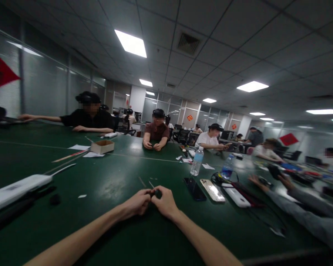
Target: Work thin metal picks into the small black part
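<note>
My left hand [138, 203] and my right hand [164, 203] meet just above the green table, fingertips touching or almost touching. A small dark, rounded object [157, 193] is pinched by my right hand; its kind is too unclear to name. The fingers of my left hand are closed against the same spot, and what they hold, if anything, is hidden. Thin light strands [151, 184] show just beyond the fingertips; I cannot tell whether they are held or lie on the table.
Right of my hands are a dark phone [194, 189], a gold phone [212, 190], a white device [235, 195] with cables and two water bottles [197, 162]. Leftward lie a white power strip [19, 190] and a small cardboard box [102, 146]. A co-worker's arms [291, 207] reach in from the right.
</note>
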`<state>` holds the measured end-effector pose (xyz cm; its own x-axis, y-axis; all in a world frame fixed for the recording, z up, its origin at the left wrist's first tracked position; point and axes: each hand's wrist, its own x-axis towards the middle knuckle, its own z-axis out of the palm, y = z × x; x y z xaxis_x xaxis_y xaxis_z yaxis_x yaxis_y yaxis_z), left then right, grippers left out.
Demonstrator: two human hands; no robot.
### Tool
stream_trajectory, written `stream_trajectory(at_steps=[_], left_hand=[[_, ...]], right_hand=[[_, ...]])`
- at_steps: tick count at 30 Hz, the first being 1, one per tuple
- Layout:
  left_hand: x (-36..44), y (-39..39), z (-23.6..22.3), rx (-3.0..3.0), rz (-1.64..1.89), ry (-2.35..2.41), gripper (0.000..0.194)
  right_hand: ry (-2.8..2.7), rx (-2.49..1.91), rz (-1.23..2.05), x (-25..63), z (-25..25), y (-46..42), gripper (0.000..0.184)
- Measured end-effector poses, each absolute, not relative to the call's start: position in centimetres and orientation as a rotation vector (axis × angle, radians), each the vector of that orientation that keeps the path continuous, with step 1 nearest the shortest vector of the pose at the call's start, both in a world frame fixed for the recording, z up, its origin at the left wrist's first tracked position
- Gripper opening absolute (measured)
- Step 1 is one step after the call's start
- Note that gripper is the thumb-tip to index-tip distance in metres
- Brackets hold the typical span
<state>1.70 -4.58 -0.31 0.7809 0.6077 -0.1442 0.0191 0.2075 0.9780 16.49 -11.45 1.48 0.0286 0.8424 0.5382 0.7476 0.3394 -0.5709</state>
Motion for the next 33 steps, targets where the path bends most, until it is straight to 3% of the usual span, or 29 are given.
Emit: stream_trajectory(at_steps=[11,33], left_hand=[[1.5,-5.0,-0.1,1.316,0.446,0.558,0.06],[1.3,-5.4,0.5,1.331,0.412,0.577,0.054]], right_hand=[[-1.725,-1.44,0.141,16.5,1.4,-11.4,0.019],[-1.746,-1.401,0.069,16.6,1.1,-11.1,0.019]])
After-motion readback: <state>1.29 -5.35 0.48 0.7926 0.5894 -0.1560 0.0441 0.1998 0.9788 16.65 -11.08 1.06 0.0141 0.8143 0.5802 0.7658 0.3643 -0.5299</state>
